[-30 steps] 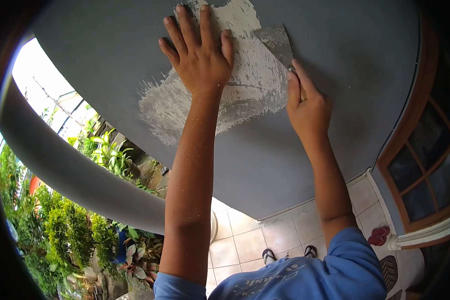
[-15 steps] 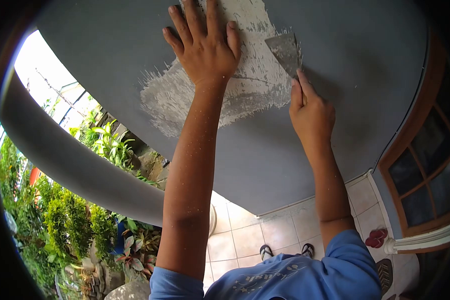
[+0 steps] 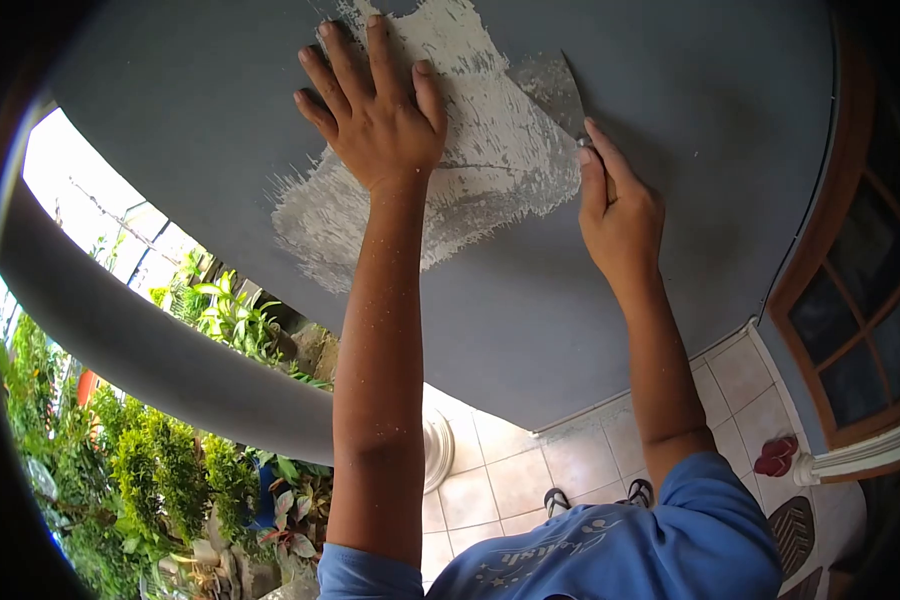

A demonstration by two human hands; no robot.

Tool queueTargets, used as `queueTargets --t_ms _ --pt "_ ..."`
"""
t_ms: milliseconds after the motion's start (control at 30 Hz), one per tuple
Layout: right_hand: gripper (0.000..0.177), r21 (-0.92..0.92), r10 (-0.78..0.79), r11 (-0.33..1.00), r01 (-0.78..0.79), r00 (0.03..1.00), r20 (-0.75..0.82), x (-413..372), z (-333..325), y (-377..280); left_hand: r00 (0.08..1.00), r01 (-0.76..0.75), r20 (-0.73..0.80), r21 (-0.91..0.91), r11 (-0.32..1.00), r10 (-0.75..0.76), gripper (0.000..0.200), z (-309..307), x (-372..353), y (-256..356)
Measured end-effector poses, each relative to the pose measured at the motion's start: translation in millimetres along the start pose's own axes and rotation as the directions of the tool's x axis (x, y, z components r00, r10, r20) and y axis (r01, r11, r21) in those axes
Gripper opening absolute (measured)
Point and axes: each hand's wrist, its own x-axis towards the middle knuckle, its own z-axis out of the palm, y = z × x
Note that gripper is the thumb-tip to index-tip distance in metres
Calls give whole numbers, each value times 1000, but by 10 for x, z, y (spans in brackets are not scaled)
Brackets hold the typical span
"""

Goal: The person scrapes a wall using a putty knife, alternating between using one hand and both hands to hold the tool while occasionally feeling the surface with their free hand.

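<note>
My left hand (image 3: 388, 130) lies flat on the wall with its fingers spread, partly over a pale scraped patch (image 3: 490, 125). In my right hand (image 3: 622, 205) is a putty knife (image 3: 552, 88), gripped by its handle, which my fingers mostly hide. Its flat metal blade, smeared with residue, is at the right edge of the patch. Around the bare patch, whose edges are ragged, the wall (image 3: 540, 320) keeps its grey paint. Pale specks dot my left forearm.
A rounded grey column (image 3: 170, 355) curves past on the left, with garden plants (image 3: 160, 470) beyond it. Below are floor tiles (image 3: 520, 485). To the right stand a wood-framed window (image 3: 850, 310), red footwear (image 3: 776, 456) and a mat (image 3: 792, 535).
The view has shifted slightly. The putty knife's blade has turned and now leans further left over the patch's edge. My left hand stays flat on the wall.
</note>
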Motion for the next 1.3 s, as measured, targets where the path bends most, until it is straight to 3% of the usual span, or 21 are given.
queueTargets --t_ms 67,167,267,367,567,667,767,867,967,1067,1300 --pt "27 -43 -114 993 111 990 -79 -223 -86 91 1000 0 -2 2 1000 0 58 -9 11 11" --pt "30 -180 59 983 -42 994 91 -491 -242 81 1000 -10 3 -1 1000 10 60 -20 0 3" --pt "26 -115 1 993 -12 995 -102 -678 -69 204 1000 -27 6 2 1000 27 61 -8 -7 7" --pt "23 -98 113 990 -102 987 114 -647 12 164 999 -39 13 20 999 39 63 -3 -10 5" --pt "30 -77 279 960 -269 938 206 -192 -32 -106 998 -56 -8 31 998 56 65 2 -11 -4" --pt "32 -104 293 956 -275 917 269 -469 -99 -120 998 -53 -18 28 998 54 66 21 -9 -9" --pt "34 -99 261 964 -247 947 187 -254 50 -29 996 -70 -51 -16 997 69 66 -21 -9 38" --pt "37 -25 256 966 -257 945 205 -128 -70 -66 994 -86 -63 -7 996 85 66 -2 -7 21" --pt "40 -90 370 928 -360 872 320 -278 -292 -102 995 -77 -62 -5 997 77 66 20 -5 15" --pt "40 -167 330 943 -288 874 356 -207 -327 -81 993 -91 -75 -27 995 89 66 -10 -11 31" --pt "39 -80 294 956 -283 925 242 -326 -216 71 993 -84 -84 -27 996 82 67 8 13 37"
